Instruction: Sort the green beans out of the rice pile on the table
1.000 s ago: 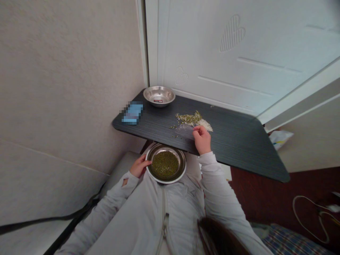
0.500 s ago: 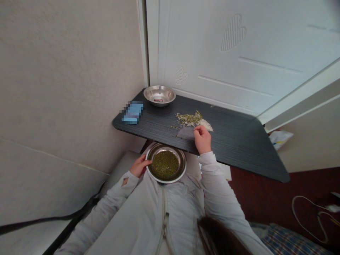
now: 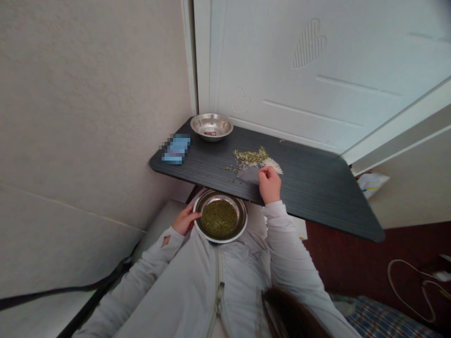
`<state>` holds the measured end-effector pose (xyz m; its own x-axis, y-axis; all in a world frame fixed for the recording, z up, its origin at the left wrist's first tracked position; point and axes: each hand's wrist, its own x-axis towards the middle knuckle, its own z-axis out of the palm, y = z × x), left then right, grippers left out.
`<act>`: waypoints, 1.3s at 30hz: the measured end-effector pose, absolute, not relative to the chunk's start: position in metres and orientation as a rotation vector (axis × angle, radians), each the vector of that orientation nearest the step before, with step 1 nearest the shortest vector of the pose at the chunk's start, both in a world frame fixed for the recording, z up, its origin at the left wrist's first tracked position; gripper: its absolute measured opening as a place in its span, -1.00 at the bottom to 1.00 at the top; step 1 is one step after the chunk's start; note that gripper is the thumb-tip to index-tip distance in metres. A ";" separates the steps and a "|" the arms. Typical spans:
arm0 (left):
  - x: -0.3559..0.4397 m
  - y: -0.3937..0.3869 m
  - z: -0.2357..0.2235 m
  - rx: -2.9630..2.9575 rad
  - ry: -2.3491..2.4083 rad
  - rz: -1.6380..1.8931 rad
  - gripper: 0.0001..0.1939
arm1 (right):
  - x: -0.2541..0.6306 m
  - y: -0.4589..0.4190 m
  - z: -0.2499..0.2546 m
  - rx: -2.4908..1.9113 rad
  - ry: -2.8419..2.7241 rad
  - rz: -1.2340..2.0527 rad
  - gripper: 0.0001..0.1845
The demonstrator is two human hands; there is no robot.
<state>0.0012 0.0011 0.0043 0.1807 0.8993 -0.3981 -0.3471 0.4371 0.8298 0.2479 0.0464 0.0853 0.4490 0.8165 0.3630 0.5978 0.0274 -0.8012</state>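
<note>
On my lap rests a metal bowl (image 3: 243, 224) part-filled with mung beans (image 3: 219, 218). My left hand (image 3: 185, 219) grips its left rim, thumb on the inside. Over the table my right hand (image 3: 270, 183) is closed on a thin, see-through plastic sheet (image 3: 248, 175), which lies low over the tabletop to the left of the fingers. Just beyond the sheet is a pile of mixed green beans and white rice grains (image 3: 251, 157). Whiter rice (image 3: 273, 164) gathers at the pile's right, close to my knuckles. A few loose beans are scattered left of the sheet.
The dark folding table (image 3: 317, 192) stands against a white door (image 3: 282, 56). A second metal bowl (image 3: 211, 126) with a label inside sits at its back left, near a blurred blue object (image 3: 177, 149). A white cable (image 3: 398, 286) lies on the floor at right.
My right hand and the plastic sheet have shifted very slightly to the right. My left hand and the bowl on my lap stay where they were.
</note>
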 end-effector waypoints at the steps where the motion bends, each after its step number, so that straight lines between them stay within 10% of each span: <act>1: 0.001 0.001 0.004 0.660 1.032 0.977 -0.63 | 0.248 0.046 0.085 -1.674 -1.246 0.277 -0.88; 39: 0.001 0.001 0.002 0.679 1.040 0.975 -0.59 | 0.243 0.044 0.088 -1.659 -1.461 0.412 -0.86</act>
